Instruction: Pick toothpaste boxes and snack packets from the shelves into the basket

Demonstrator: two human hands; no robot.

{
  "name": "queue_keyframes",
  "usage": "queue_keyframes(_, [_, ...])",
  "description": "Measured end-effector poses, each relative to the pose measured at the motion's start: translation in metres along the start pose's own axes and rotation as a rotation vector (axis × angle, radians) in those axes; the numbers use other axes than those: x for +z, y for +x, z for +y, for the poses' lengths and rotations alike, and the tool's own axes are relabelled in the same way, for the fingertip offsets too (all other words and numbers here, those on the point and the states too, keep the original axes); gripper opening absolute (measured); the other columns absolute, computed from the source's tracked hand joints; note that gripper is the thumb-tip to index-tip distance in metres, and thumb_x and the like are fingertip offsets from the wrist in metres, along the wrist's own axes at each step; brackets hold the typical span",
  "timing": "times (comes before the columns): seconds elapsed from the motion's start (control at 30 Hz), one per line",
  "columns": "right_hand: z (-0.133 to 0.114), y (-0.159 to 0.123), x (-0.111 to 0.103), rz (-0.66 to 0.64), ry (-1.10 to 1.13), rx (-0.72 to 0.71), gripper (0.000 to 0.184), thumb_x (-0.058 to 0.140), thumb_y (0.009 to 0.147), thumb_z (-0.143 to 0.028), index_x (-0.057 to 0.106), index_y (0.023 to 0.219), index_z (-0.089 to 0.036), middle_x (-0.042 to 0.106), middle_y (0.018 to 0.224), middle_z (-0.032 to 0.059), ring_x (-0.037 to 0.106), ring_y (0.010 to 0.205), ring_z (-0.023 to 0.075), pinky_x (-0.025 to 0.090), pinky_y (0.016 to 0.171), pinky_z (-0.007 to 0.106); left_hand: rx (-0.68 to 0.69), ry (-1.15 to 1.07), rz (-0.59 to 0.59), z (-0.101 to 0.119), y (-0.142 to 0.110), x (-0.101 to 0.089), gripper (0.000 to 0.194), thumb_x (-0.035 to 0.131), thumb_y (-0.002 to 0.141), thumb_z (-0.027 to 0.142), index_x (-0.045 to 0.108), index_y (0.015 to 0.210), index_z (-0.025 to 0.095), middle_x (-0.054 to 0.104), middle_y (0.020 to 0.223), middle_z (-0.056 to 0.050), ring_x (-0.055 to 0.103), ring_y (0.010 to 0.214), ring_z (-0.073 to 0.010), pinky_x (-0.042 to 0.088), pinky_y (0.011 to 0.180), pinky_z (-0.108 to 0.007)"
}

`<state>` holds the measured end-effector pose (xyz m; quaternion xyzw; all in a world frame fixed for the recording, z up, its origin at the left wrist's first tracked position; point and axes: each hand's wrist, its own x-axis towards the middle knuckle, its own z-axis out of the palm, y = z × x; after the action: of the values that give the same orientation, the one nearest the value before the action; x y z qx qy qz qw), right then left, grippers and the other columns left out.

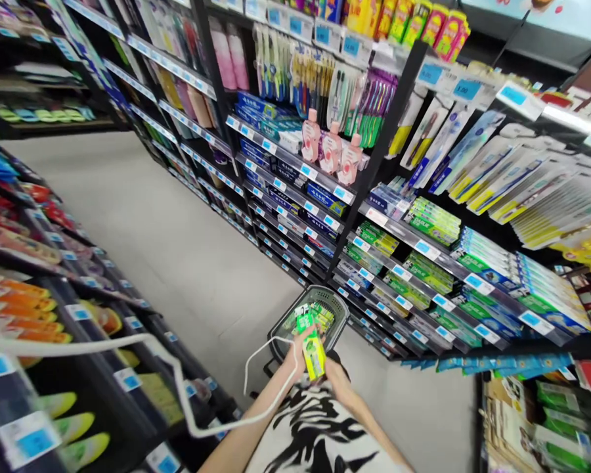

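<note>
A green and yellow toothpaste box (pixel 313 351) is held in front of my body, over the near side of a dark shopping basket (pixel 337 299). My left hand (pixel 298 351) is closed around the box's left side. At the lower right end of the same box, my right hand (pixel 335 374) grips its edge, with the fingers partly hidden. Inside the basket lie several green and yellow toothpaste boxes (pixel 322 315), partly covered by the box in my hands.
Toothpaste shelves (pixel 404 233) with toothbrush packs (pixel 517 177) hanging above line the right side. Pink bottles (pixel 331 148) stand on a middle shelf. More shelving (pixel 79 282) runs along the left. A white cord (pixel 177 374) crosses the lower left. Grey floor (pixel 167 243) lies between.
</note>
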<state>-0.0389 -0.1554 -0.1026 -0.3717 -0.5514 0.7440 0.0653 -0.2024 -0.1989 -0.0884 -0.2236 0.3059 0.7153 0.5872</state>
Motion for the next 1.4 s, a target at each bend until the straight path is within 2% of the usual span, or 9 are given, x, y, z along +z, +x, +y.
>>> queue_keyframes(0.07, [-0.021,0.001,0.0,0.025,-0.074,-0.029,0.039,0.064,0.085,-0.07,0.074,0.088,-0.032,0.072,0.083,-0.002,0.066,0.075,0.0212,0.058,0.068,0.036,0.037,0.009,-0.031,-0.007,-0.002,0.011,0.041,0.082,0.075,0.03,0.068,0.111,0.018,0.076,0.1,-0.009,0.074,0.093,-0.0286,0.061,0.083,-0.039])
queue_keyframes(0.13, [-0.046,0.006,-0.006,0.035,-0.096,-0.04,0.035,0.078,0.079,-0.059,0.074,0.085,-0.025,0.07,0.079,-0.0018,0.063,0.071,0.0173,0.055,0.065,0.029,0.068,0.018,-0.056,-0.014,-0.006,0.016,0.048,0.084,0.071,0.027,0.067,0.116,0.019,0.076,0.105,-0.008,0.073,0.098,-0.0282,0.06,0.086,-0.038])
queue_keyframes(0.27, [-0.07,0.007,-0.009,0.027,0.043,0.023,0.036,0.09,0.07,-0.038,0.073,0.094,-0.018,0.07,0.076,-0.0014,0.062,0.064,0.0139,0.051,0.057,0.022,0.129,0.123,-0.197,-0.02,-0.02,0.008,0.06,0.087,0.068,0.019,0.064,0.124,0.02,0.075,0.116,-0.01,0.071,0.103,-0.0282,0.059,0.088,-0.039])
queue_keyframes(0.37, [-0.061,-0.003,0.004,-0.007,0.248,0.135,0.037,0.084,0.077,-0.037,0.071,0.105,-0.017,0.074,0.081,0.0023,0.067,0.064,0.0168,0.054,0.053,0.025,0.114,0.162,-0.265,-0.015,-0.029,-0.006,0.063,0.087,0.069,0.018,0.063,0.127,0.02,0.073,0.12,-0.011,0.071,0.1,-0.0283,0.06,0.083,-0.04])
queue_keyframes(0.53, [-0.035,-0.016,0.022,0.067,0.486,0.157,0.034,0.081,0.078,-0.027,0.069,0.109,-0.018,0.077,0.094,0.0054,0.073,0.072,0.0201,0.057,0.051,0.026,0.192,0.087,-0.201,-0.009,-0.023,-0.02,0.064,0.087,0.072,0.022,0.062,0.131,0.02,0.074,0.122,-0.011,0.069,0.111,-0.0306,0.057,0.092,-0.041])
queue_keyframes(0.73, [-0.031,-0.009,0.006,0.307,0.509,0.096,0.024,0.078,0.084,-0.035,0.068,0.098,-0.018,0.077,0.084,0.005,0.072,0.062,0.0174,0.06,0.052,0.025,0.26,0.035,-0.226,-0.009,-0.016,-0.022,0.06,0.083,0.079,0.025,0.061,0.135,0.022,0.071,0.131,-0.012,0.059,0.132,-0.0324,0.048,0.107,-0.045])
queue_keyframes(0.93, [-0.029,-0.006,0.002,0.408,0.565,0.106,0.036,0.071,0.089,-0.053,0.069,0.096,-0.017,0.078,0.083,0.0058,0.071,0.06,0.0174,0.06,0.051,0.027,0.222,0.076,-0.244,-0.008,-0.017,-0.023,0.063,0.083,0.076,0.021,0.06,0.136,0.02,0.071,0.131,-0.013,0.06,0.131,-0.0332,0.048,0.108,-0.047])
queue_keyframes(1.17, [-0.028,-0.005,0.004,0.358,0.691,0.104,0.036,0.063,0.094,-0.051,0.066,0.115,-0.022,0.079,0.09,0.0028,0.073,0.066,0.0149,0.062,0.059,0.025,0.192,0.047,-0.239,-0.011,-0.012,-0.027,0.062,0.078,0.08,0.019,0.058,0.138,0.022,0.068,0.136,-0.012,0.06,0.131,-0.0303,0.046,0.11,-0.047])
queue_keyframes(1.4, [-0.031,-0.004,0.001,0.358,0.694,0.13,0.032,0.057,0.099,-0.047,0.066,0.115,-0.02,0.079,0.088,0.0029,0.072,0.063,0.0144,0.061,0.058,0.024,0.195,0.043,-0.236,-0.007,-0.013,-0.025,0.059,0.074,0.083,0.02,0.057,0.14,0.019,0.067,0.138,-0.012,0.059,0.132,-0.0309,0.046,0.112,-0.048])
